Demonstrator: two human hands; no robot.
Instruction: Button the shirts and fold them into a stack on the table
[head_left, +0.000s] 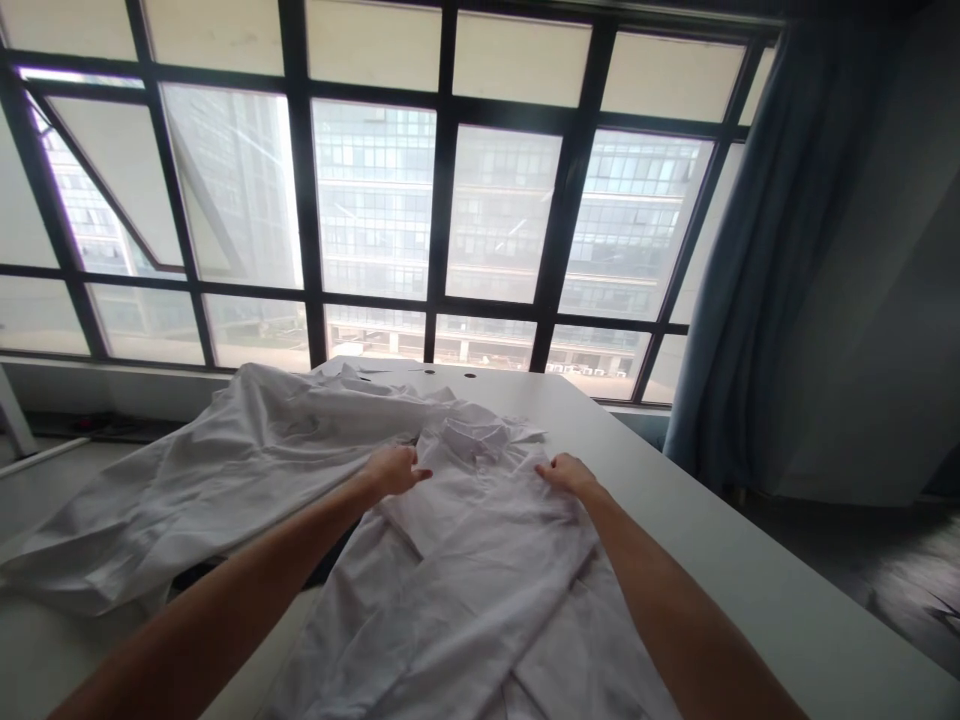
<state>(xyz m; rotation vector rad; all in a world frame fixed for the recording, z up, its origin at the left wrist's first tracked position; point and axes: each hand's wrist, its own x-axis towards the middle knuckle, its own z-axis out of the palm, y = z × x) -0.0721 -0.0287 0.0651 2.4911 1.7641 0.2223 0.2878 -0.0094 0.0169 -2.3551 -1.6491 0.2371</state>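
Observation:
A white collared shirt (480, 560) lies spread over the table, its collar (474, 436) toward the window and its body running down toward me. My left hand (394, 470) is closed on the shirt's left shoulder area, thumb and fingers pinching the fabric. On the opposite shoulder, my right hand (568, 472) pinches the cloth in the same way. The long sleeves appear folded across the front. Beside my left arm lies a second heap of crumpled white fabric (247, 440), which hangs over toward the lower left; its exact kind I cannot tell.
The white table (675, 530) extends along the right side and back toward a large dark-framed window (442, 200). A blue-grey curtain (780, 260) hangs at the right. One window pane (112, 170) at the left is tilted out. Dark floor shows at far right.

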